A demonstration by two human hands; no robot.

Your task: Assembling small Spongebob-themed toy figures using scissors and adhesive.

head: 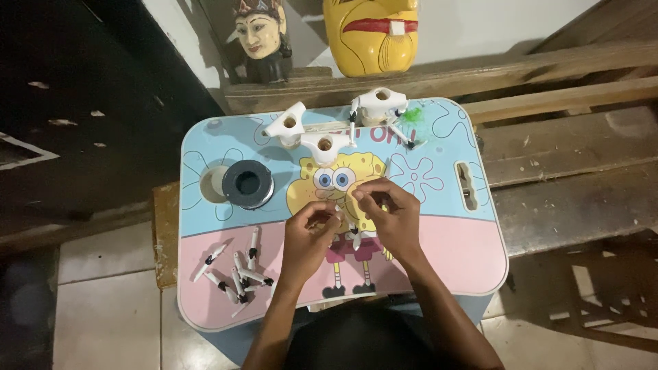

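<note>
A small white piece (340, 214) with a dark tip, mostly hidden, sits pinched between the fingertips of both hands over the middle of the worktop (452, 240), a child's lap desk in blue and pink with a cartoon print. The left hand (310, 236) closes its grip on the piece from seven o'clock; the right hand (387, 212) pinches it from three o'clock. Similar white sticks (236, 270) (black-tipped) lie scattered at eight o'clock. White three-armed connectors (325, 145) stand at twelve o'clock, a dark tape roll (247, 183) at ten.
</note>
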